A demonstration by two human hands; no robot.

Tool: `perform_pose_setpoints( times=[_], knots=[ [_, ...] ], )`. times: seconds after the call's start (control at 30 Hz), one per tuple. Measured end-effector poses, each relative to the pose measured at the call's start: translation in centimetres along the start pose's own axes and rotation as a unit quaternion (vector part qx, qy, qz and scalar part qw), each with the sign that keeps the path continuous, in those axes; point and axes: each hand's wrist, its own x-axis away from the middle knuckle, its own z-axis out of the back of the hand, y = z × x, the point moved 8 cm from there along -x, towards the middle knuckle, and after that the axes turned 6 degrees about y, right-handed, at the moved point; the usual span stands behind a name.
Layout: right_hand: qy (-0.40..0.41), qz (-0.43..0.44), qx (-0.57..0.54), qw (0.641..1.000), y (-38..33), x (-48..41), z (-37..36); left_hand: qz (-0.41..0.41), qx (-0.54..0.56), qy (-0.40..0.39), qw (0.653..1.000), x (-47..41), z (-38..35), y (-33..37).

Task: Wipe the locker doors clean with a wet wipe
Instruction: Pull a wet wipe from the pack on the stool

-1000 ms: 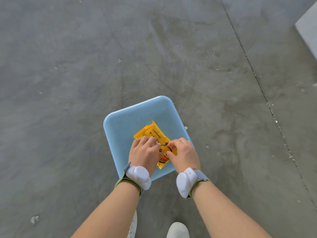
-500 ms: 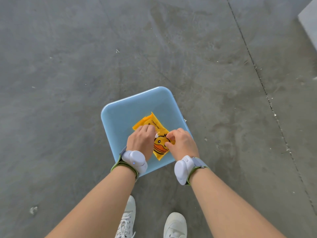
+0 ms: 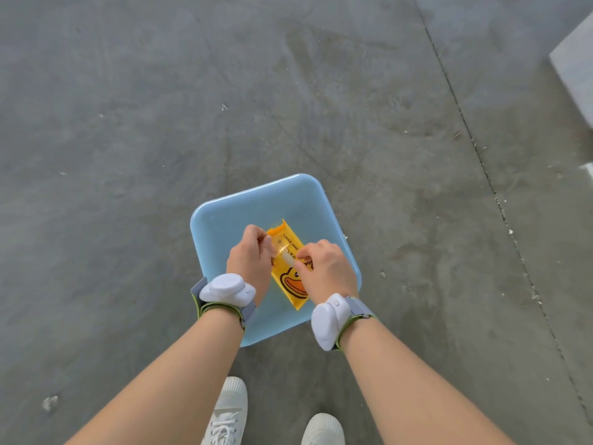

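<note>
Seal flap now peeled up since the earlier frame; left hand moved off the packet's face to its left edge.
Yellow wet-wipe packet, duck print, lies flat on a pale blue stool standing on a concrete floor. Left grip pinches the clear flap, drawn leftward. Right hand grip pinches the packet at its white opening.

Bare industrial-looking space: stained, seamed concrete floor under a blue plastic stool.
</note>
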Motion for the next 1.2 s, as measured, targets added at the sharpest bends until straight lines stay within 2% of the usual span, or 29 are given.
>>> perform_pose_setpoints(
  times=[0.1, 0.3, 0.5, 0.7, 0.8, 0.87, 0.97, 1.2],
  knots=[
    [-0.011, 0.002, -0.006, 1.000, -1.2, -0.6, -0.9, -0.005, -0.008, -0.012, 1.000, 0.0, 0.0, 0.1],
    [-0.034, -0.029, 0.062, 0.997, -1.7, -1.4, -1.3, -0.024, -0.022, -0.020, 0.999, 0.1, 0.3, 0.4],
    [-0.081, -0.086, -0.003, 0.993, -1.0, -1.8, -1.4, -0.008, -0.024, -0.033, 0.999, 0.1, 0.2, 0.3],
    [-0.054, -0.076, -0.026, 0.995, -1.6, -1.0, -1.1, -0.010, -0.046, -0.072, 0.996, 0.4, -0.1, 0.3],
    [-0.041, -0.083, -0.084, 0.992, -1.8, -0.5, -0.8, -0.014, -0.080, -0.100, 0.992, 0.7, -0.2, 0.2],
    [-0.020, -0.107, -0.172, 0.979, -1.7, -0.4, -0.3, -0.010, -0.091, -0.105, 0.990, 1.0, 0.0, 0.2],
    [0.016, -0.154, -0.316, 0.936, -1.2, -0.4, 1.0, -0.009, -0.117, -0.116, 0.986, 1.3, 0.1, 0.0],
    [0.074, -0.207, -0.474, 0.853, 0.2, 0.0, 2.5, 0.008, -0.176, -0.158, 0.972, 1.2, -0.2, 0.8]
  ],
)
